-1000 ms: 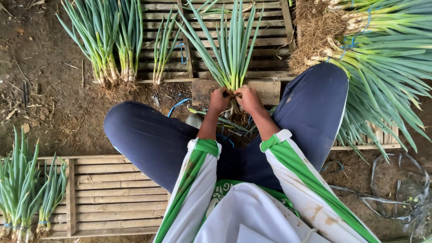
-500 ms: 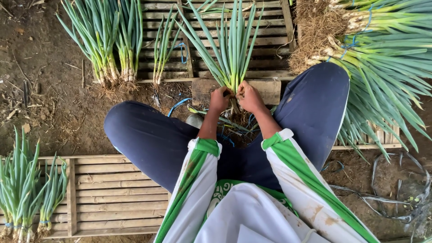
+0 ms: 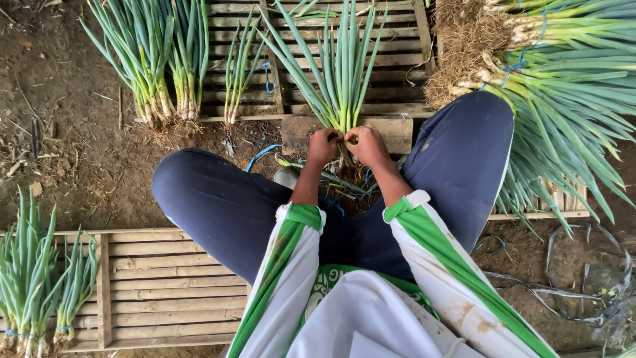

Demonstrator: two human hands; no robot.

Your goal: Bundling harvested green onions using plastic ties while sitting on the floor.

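The person sits low on the soil floor with both knees wide apart, and the work is between the knees. In front lies a wooden slatted pallet [image 3: 391, 73]. On its near edge three tied bundles of green onions [image 3: 165, 59] lie with their roots over the dirt, and one of them has a blue string [image 3: 267, 73] around it. To the right, a big heap of green onions [image 3: 570, 86] lies on another slatted board, with the hairy roots toward the pallet and the long leaves spread out to the right. At the lower left a second pallet [image 3: 159, 292] lies flat, and small bunches [image 3: 36, 285] are at its left end, partly on the ground.

The left hand [image 3: 322, 146] and the right hand [image 3: 366, 144] are together, almost touching each other, at the bottom of one bunch of green onions [image 3: 341, 73]. This bunch stands nearly upright between the knees, and its leaves open like a fan over the front pallet. The fingers of both hands are curled tight around the pale lower part of the stalks, just above the roots, so they are closed and not spread. If a string is between the fingers, I cannot tell, it is too small. Under the hands, loose leaves and blue string pieces [image 3: 331, 182] lie on the ground.
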